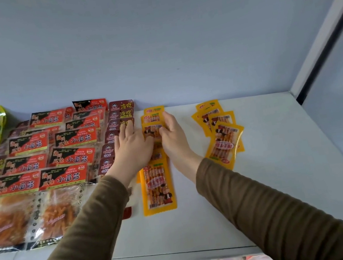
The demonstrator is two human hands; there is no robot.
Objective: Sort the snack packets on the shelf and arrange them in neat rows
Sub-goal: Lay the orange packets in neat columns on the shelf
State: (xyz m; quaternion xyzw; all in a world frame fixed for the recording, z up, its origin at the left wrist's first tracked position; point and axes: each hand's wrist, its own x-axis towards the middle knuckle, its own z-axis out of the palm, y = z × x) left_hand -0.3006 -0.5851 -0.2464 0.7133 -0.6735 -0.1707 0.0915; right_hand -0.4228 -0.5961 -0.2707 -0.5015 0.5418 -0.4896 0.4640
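Squaring the yellow snack-stick row on the white shelf [265,182].

Left hand [131,146] lies flat, fingers spread, across the dark-red packets [121,113] and the row's left edge. Right hand [172,134] pinches a yellow packet [153,130] in the overlapped row [157,186]. Best to slide edges flush, keeping the overlap even. Loose yellow packets [221,135] lie apart to the right: about five. Row count unclear; red-black packets [59,171] roughly ten.

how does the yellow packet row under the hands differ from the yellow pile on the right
The yellow row runs straight front to back, packets overlapped in line; the yellow pile is fanned and tilted. Both hands, left hand and right hand, rest on the row; the pile lies untouched. Both hold the same yellow packets.
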